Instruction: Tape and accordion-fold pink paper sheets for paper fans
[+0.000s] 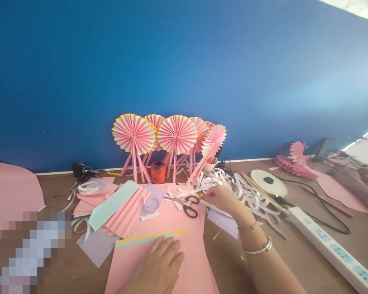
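Observation:
My left hand [161,263] lies flat, palm down, on a pink paper sheet [191,261]. Just beyond its fingertips, a yellow strip [181,232] and a light blue strip [138,242] run along the edge of the paper. My right hand [222,200] is further forward, with its fingers pinched on a white paper strip [213,206]; the fingertips are partly hidden. Left of that hand, black-handled scissors [190,206] rest on the pink paper. Beneath the right wrist sits a lilac paper piece [222,222].
Pink folded-paper fans [177,134] stand by the blue wall around an orange spool [158,172]. Curled white strips [248,192] pile up to the right, near a power strip [325,241] and a white round lid [269,183]. Another person's hand [346,179] is at far right.

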Tool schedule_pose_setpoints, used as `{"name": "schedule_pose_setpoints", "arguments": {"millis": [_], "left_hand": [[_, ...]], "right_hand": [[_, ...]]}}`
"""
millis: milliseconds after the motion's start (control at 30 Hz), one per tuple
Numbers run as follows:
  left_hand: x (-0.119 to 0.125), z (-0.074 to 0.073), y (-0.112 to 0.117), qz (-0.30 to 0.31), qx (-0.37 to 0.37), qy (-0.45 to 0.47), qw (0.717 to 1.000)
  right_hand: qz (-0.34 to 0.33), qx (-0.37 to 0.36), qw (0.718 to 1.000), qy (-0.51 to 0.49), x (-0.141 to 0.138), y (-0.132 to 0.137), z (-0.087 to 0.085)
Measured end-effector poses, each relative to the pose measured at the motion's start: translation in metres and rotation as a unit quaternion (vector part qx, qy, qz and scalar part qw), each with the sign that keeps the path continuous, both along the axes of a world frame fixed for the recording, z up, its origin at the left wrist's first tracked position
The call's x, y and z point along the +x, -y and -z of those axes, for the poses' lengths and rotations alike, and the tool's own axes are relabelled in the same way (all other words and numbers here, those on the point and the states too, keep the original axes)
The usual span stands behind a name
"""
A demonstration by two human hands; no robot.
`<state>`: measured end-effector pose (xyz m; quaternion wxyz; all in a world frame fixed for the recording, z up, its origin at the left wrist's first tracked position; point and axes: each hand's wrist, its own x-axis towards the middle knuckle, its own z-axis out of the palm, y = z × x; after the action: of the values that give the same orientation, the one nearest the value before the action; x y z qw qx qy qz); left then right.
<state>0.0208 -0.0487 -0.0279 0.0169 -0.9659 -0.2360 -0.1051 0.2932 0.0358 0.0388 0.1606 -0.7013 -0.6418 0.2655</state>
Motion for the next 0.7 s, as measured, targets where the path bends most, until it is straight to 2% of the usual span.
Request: {"name": "schedule_pose_setpoints", "arguments": {"millis": [233,400,600,700], "left_hand": [[0.002,0.002,0.002,-0.009,0.017,0.011,1.0],[0.002,0.005,0.003,0.0,0.066,0.017,0.998],[0.005,0.023,0.006,-0.023,0.114,0.057,0.992],[0.005,0.021,0.006,-0.024,0.125,0.065,0.99]], "right_hand": [[-0.039,-0.023,0.997,0.069,-0.025,0.004,0.005],[-0.06,-0.045,0.991,0.108,-0.046,0.009,0.01],[-0.042,-0.038,0.991,0.125,-0.055,0.009,0.012],[-0.028,-0.024,0.992,0.123,-0.055,0.008,0.018]]}}
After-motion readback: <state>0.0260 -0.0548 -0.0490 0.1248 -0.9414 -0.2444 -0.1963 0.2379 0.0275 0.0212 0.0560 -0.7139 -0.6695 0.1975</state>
